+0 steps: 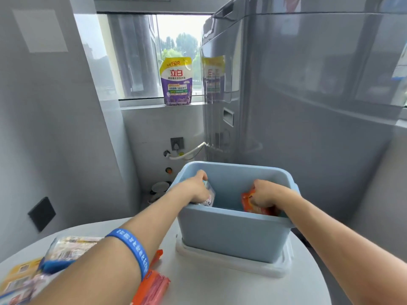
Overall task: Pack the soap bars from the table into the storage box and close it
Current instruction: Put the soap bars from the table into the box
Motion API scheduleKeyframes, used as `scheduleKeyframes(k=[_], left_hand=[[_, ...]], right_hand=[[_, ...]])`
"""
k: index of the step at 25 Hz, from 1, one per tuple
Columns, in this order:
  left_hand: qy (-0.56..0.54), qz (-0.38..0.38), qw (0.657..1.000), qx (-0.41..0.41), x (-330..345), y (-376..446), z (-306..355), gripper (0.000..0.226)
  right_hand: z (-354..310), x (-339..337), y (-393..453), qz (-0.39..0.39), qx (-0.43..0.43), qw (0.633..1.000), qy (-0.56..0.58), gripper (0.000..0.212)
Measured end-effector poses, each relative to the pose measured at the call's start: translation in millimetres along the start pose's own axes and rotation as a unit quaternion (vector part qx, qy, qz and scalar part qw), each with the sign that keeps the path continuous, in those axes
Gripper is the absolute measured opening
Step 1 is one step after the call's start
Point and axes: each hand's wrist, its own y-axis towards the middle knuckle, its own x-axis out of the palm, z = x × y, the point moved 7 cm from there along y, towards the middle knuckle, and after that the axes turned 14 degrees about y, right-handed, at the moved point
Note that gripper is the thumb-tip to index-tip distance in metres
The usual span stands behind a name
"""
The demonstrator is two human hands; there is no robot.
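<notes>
An open light-blue storage box (pixel 231 236) stands on a white lid (pixel 233 264) on the round white table (pixel 220 289). Both hands reach down inside it. My left hand (pixel 196 190) grips a pale pink-and-white soap pack (pixel 210 198) at the box's left inner side. At the right inner side, my right hand (pixel 265 193) grips an orange soap pack (pixel 253 205). More wrapped soap bars lie on the table at the lower left: an orange pack (pixel 154 287) and a clear multi-pack (pixel 68 247), partly hidden by my left forearm.
A grey washing machine (pixel 308 95) rises right behind the box. A purple-and-yellow detergent pouch (pixel 176 81) stands on the window sill. Grey wall panels close in on the left, with sockets and a white hose low on the back wall.
</notes>
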Motion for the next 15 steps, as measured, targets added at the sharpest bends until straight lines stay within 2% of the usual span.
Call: scheduleKeyframes(k=[2, 4, 5, 7, 8, 9, 10, 12, 13, 15], left_hand=[[-0.005, -0.054, 0.998, 0.014, 8, 3, -1, 0.056], [0.081, -0.102, 0.991, 0.043, 13, -1, 3, 0.054], [0.152, -0.118, 0.980, 0.060, 16, -2, 5, 0.052], [0.270, -0.123, 0.952, 0.079, 22, -6, 9, 0.042], [0.293, -0.122, 0.946, 0.064, 23, -6, 8, 0.038], [0.308, -0.118, 0.943, 0.049, 23, -7, 7, 0.037], [0.316, -0.115, 0.941, 0.041, 24, -8, 7, 0.036], [0.324, -0.116, 0.938, 0.045, 25, -9, 6, 0.037], [0.327, -0.123, 0.936, 0.050, 26, -11, 6, 0.037], [0.318, -0.136, 0.937, 0.054, 29, -11, 3, 0.037]], right_hand=[[2, 5, 5, -0.018, -0.001, 1.000, 0.021, 0.035], [0, 8, 2, -0.014, -0.009, 1.000, -0.002, 0.035], [-4, 3, -1, 0.013, -0.024, 0.997, -0.074, 0.032], [-17, -7, -11, 0.096, -0.084, 0.965, -0.230, 0.027], [-24, -6, -14, 0.096, -0.124, 0.954, -0.255, 0.030], [-27, 3, -16, 0.050, -0.162, 0.957, -0.235, 0.035], [-27, 16, -17, -0.035, -0.181, 0.964, -0.191, 0.040], [-20, 41, -27, -0.209, -0.150, 0.957, -0.132, 0.040], [-16, 47, -28, -0.247, -0.130, 0.949, -0.146, 0.037], [-8, 48, -26, -0.251, -0.098, 0.942, -0.200, 0.030]])
